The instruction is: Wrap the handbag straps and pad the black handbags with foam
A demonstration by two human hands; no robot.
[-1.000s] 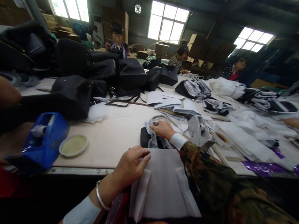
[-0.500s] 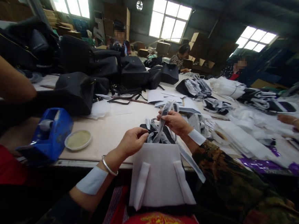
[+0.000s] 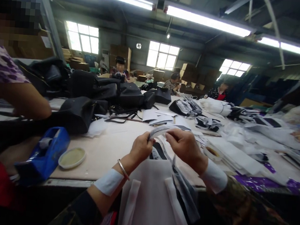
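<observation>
The left hand (image 3: pixel 142 147) was closed and gripped one end of a wrapped strap (image 3: pixel 161 130), which made a low arch toward the right hand (image 3: pixel 187 148). The fingers of the right hand were bent at the other end of this arch; whether they gripped it, I could not tell. The strap was above the near part of the table (image 3: pixel 111 147), and just below it lay the top of a white sheet (image 3: pixel 148 199). This sheet came down over the table's edge toward the person, with two folded strips along its sides. On its right side hung a dark, wrapped band (image 3: pixel 186 193).

To the left on the table stood a blue tape dispenser (image 3: pixel 42 156), and just beside it lay a round lid (image 3: pixel 72 157). Behind them were black bags (image 3: pixel 76 112) in a row, near the bare arm (image 3: pixel 34 100) of a co-worker. Some papers (image 3: pixel 156 118) lay beyond the strap. To the right there were a tape roll (image 3: pixel 212 154), a white stack (image 3: pixel 237 157) and purple film (image 3: pixel 256 183).
</observation>
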